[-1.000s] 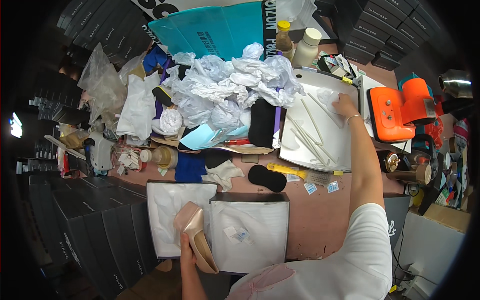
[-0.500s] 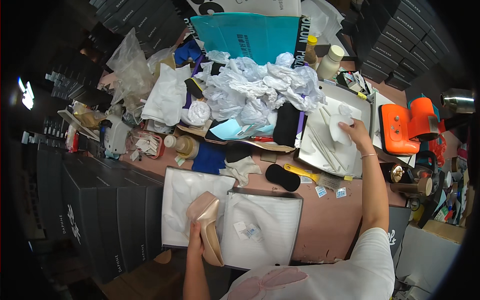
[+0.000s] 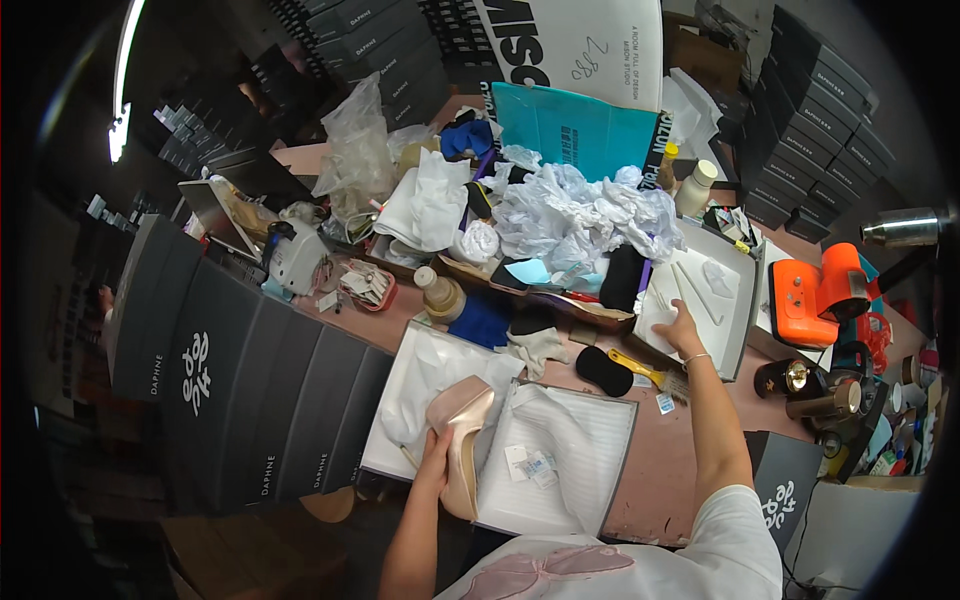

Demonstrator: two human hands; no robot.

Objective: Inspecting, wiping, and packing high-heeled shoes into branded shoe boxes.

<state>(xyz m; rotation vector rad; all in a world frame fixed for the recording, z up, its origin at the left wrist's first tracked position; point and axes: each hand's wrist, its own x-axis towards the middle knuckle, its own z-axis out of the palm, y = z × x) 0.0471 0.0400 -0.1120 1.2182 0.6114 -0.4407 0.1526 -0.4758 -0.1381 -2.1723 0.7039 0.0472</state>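
A shiny pale pink-gold high-heeled shoe (image 3: 463, 436) is gripped by my left hand (image 3: 433, 462), whose fingers wrap its side. It is held over the open shoe box (image 3: 386, 440), where white tissue paper (image 3: 410, 385) lies. The box's other half (image 3: 618, 440) holds white wrapping, with small white tags and sachets (image 3: 532, 466) on top. My right hand (image 3: 683, 332) reaches into the near left part of a shallow white tray (image 3: 728, 338). Its fingers close on a thin white pad (image 3: 657, 312), partly lost against the tray. White sticks (image 3: 703, 292) lie beside it.
Crumpled white paper (image 3: 580, 215) fills a carton behind the boxes. A yellow-handled brush (image 3: 640, 370) and black oval pad (image 3: 603, 372) lie near the tray. An orange machine (image 3: 810, 290) stands right. Dark shoe boxes (image 3: 250, 400) stack at left; a bottle (image 3: 438, 293) stands nearby.
The view has turned, moving the scene right. My right hand has come down from the tray's far part to its near left part with the white pad. My left hand still grips the shoe.
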